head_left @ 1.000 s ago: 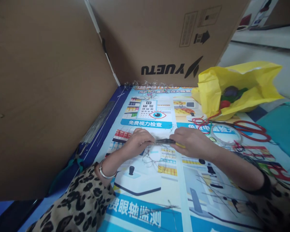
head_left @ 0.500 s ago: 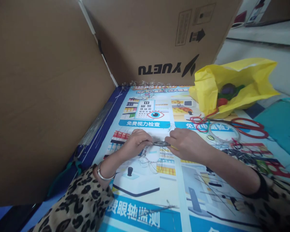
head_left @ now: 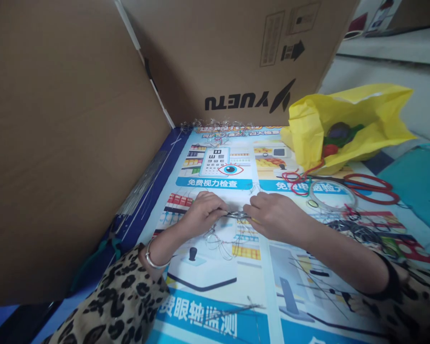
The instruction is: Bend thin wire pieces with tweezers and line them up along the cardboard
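My left hand (head_left: 205, 214) pinches one end of a twisted bundle of thin silvery wire (head_left: 237, 215). At its other end, my right hand (head_left: 277, 217) has its fingers closed on it; a bit of yellow shows under that hand, too hidden to name. Below the bundle hang fine wire loops (head_left: 222, 243), some with reddish strands. Both hands are over the printed poster sheet (head_left: 204, 260), with the bundle stretched sideways between them.
Cardboard walls (head_left: 236, 52) close off the left and back. On the right are a yellow bag (head_left: 376, 124) with yarn balls, red-handled scissors (head_left: 374, 188), a clear ring (head_left: 333, 196) and dark coiled wire (head_left: 358, 234). Straight wires (head_left: 139, 188) and green-handled pliers (head_left: 96, 260) lie left.
My right hand has shifted very slightly left, and the wire bundle looks looser and sits a touch lower between my fingers. My left hand keeps nearly the same place.
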Demonstrator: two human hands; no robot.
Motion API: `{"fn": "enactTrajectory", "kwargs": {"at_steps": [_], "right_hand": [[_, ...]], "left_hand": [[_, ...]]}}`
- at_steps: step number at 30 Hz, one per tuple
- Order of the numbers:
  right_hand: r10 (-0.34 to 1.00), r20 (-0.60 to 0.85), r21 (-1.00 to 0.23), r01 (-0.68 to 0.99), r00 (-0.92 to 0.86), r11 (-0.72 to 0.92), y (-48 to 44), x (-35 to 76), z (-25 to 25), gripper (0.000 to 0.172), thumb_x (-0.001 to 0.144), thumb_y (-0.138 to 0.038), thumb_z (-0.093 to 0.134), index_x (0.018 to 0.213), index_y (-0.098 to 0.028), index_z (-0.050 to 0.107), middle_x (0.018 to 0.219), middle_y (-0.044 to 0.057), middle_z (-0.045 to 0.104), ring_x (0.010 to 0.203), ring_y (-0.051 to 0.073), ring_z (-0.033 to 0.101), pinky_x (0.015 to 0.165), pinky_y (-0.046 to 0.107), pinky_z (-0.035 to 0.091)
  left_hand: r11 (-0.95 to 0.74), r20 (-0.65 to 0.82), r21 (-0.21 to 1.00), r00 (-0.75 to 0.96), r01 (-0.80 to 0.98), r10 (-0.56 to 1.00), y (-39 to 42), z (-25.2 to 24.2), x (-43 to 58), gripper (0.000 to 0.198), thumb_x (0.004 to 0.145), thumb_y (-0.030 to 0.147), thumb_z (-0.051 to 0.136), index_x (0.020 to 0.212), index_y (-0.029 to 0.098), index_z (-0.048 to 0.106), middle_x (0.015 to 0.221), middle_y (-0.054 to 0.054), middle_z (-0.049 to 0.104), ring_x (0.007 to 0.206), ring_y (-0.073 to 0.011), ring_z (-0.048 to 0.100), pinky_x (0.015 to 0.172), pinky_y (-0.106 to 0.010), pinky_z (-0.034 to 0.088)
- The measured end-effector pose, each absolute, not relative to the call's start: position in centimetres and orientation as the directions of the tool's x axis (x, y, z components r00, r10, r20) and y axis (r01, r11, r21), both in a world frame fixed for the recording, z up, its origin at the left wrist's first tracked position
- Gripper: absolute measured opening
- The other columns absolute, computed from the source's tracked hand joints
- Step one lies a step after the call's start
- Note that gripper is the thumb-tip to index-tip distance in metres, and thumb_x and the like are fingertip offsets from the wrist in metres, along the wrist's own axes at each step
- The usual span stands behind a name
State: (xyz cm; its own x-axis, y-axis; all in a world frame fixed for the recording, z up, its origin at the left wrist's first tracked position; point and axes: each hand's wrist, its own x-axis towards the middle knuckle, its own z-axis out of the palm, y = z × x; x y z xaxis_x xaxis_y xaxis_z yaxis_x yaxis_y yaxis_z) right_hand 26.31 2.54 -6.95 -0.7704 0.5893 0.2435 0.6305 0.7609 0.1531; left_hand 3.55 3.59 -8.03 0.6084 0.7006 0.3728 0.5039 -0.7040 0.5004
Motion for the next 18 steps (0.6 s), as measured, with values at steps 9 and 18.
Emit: {"fn": "enactTrajectory", "kwargs": {"at_steps": [9, 18], "right_hand": [[0.603, 0.241, 0.175, 0.645, -0.761, 0.744, 2.24, 25.96, -6.94, 0.014, 0.083, -0.019, 0.044, 0.078, -0.017, 0.057, 0.072, 0.006, 0.056, 0.067, 0.015, 0.046, 0.057, 0.029, 0.023], [0.626, 0.213, 0.161, 0.659, -0.750, 0.735, 2.12, 25.83, -7.44, 0.013, 0.082, -0.018, 0.043, 0.078, -0.018, 0.055, 0.073, 0.005, 0.056, 0.066, 0.016, 0.046, 0.056, 0.029, 0.021]], "left_hand": [[-0.722, 0.409, 0.450, 0.597, 0.526, 0.690, 3.52, -7.80, 3.71, 0.007, 0.081, 0.015, 0.051, 0.074, 0.017, 0.053, 0.069, 0.001, 0.057, 0.072, -0.0124, 0.051, 0.076, -0.029, 0.035], [-0.727, 0.428, 0.429, 0.588, 0.536, 0.686, 3.48, -8.21, 3.54, 0.007, 0.078, 0.011, 0.051, 0.075, 0.018, 0.052, 0.070, 0.001, 0.058, 0.072, -0.0127, 0.051, 0.077, -0.030, 0.036]]}}
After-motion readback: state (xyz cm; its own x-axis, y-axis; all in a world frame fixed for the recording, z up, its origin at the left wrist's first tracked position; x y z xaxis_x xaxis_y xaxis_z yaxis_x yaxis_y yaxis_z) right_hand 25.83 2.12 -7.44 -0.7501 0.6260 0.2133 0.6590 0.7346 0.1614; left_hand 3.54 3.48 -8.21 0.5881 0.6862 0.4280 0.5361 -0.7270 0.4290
